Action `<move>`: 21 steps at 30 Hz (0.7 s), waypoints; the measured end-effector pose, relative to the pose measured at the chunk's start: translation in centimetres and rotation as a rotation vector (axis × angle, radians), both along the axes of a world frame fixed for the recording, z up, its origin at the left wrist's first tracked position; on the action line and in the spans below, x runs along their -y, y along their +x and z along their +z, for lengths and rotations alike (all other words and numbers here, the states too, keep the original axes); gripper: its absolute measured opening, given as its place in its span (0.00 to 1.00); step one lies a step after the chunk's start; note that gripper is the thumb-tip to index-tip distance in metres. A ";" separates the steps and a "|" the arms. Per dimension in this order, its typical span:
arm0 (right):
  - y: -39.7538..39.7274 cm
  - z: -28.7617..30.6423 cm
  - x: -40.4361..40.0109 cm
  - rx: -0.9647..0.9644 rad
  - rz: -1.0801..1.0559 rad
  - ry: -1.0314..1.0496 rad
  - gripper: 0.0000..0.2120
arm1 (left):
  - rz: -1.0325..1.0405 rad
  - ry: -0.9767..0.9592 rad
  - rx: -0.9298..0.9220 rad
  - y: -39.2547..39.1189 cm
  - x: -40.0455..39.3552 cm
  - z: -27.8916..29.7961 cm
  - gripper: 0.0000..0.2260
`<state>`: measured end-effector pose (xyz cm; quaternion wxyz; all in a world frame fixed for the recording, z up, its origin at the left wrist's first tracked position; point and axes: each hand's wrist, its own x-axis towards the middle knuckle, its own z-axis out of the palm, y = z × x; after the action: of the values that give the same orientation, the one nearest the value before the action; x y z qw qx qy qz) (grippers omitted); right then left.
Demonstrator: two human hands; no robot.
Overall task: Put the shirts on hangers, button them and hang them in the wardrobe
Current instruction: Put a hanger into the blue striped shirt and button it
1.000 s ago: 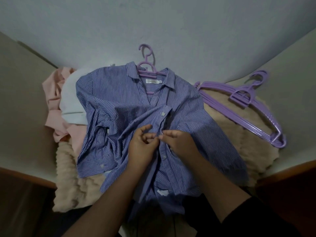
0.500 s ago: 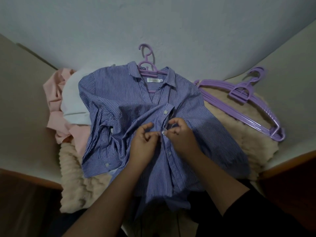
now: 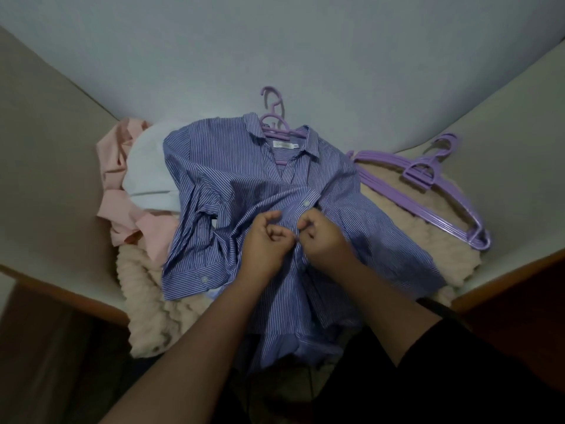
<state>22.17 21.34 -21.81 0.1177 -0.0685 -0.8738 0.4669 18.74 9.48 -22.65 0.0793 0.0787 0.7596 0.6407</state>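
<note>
The blue striped shirt (image 3: pixel 244 191) lies face up on a fluffy beige blanket (image 3: pixel 143 295), already threaded on a purple hanger (image 3: pixel 273 123) whose hook pokes out above its collar. At the shirt's front placket, just below a fastened white button (image 3: pixel 306 203), both hands meet: the left hand (image 3: pixel 265 240) pinches one edge of the cloth with curled fingers, and the right hand (image 3: pixel 321 237) pinches the other edge opposite it. The button being worked is hidden between the fingertips.

To do this step well, the person should probably keep the placket taut and flat, line the hole over the button, and push it through edgewise, since the thin woven cotton creases and bunches easily around the hands.

Left of the shirt sit a crumpled pink garment (image 3: pixel 122 209) and a smooth white garment (image 3: pixel 146 172). To the shirt's right, a stack of spare purple hangers (image 3: pixel 428 191), slim glossy plastic, rests on the blanket.
</note>
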 end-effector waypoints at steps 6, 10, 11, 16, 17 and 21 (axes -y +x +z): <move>-0.3 -0.6 0.3 0.065 -0.054 -0.133 0.06 | 0.013 -0.049 -0.073 0.5 0.0 0.1 0.16; -0.6 -0.9 -0.2 0.064 -0.082 -0.142 0.08 | -0.016 -0.036 -0.062 0.6 0.0 0.2 0.17; -0.6 -1.0 -0.3 0.069 -0.081 -0.146 0.08 | -0.022 -0.038 -0.048 0.4 0.0 0.3 0.16; -0.7 -1.0 -0.8 0.062 -0.042 -0.151 0.11 | -0.052 0.126 0.287 -1.1 0.2 1.0 0.18; -0.7 -1.0 -0.8 0.055 -0.041 -0.147 0.11 | -0.062 0.193 0.378 -1.2 0.2 1.2 0.18; -0.8 -1.2 -0.5 0.052 -0.083 -0.234 0.10 | -0.067 0.202 0.383 -1.3 0.4 0.8 0.18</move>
<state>21.33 21.89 -23.03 0.1052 -0.1301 -0.8124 0.5586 17.44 9.03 -21.82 0.2354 -0.0119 0.6597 0.7137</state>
